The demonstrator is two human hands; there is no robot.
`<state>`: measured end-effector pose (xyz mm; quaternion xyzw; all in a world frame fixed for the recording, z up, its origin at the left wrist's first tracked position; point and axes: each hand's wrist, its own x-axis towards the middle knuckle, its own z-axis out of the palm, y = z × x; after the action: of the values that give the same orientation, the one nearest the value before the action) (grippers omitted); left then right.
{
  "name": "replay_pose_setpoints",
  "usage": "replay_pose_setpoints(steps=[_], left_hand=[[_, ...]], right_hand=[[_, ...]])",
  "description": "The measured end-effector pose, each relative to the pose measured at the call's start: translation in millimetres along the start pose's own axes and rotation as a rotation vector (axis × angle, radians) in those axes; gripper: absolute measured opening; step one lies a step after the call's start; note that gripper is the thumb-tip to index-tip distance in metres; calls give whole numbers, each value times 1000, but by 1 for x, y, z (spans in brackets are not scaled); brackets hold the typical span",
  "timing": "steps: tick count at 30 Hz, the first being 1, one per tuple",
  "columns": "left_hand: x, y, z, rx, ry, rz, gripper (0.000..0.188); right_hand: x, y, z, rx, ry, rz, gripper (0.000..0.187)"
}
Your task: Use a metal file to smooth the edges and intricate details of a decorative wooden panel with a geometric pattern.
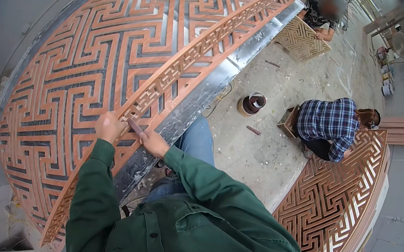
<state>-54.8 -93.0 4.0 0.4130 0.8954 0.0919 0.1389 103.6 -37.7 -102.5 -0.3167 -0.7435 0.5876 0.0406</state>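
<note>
A long, narrow, reddish-brown openwork wooden strip (188,59) runs along the near edge of a large lattice panel (112,51) of the same colour. My left hand (110,127) is closed on this strip near its middle. Just to the right, my right hand (154,143) pinches a short, flat, brownish stick (135,126), its far end at the side of the strip. The exact contact between stick and wood is too small to tell. Both green-sleeved arms reach forward over the panel's edge.
The panel lies on a metal-topped table (203,86). On the floor stand a dark round container (252,104) and similar flat sticks (253,130). A person in a plaid shirt (326,123) sits at a second lattice panel (324,212); another holds a lattice piece (303,40). A third person stands lower right.
</note>
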Motion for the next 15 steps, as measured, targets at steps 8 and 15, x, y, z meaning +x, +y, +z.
replay_pose_setpoints(steps=[8,15], left_hand=[[6,17,5,6,72,91,33],[-1,8,-3,-12,37,11,33]], right_hand=[[63,-6,-17,221,176,58,39],[-14,-22,-11,135,-13,151,40]])
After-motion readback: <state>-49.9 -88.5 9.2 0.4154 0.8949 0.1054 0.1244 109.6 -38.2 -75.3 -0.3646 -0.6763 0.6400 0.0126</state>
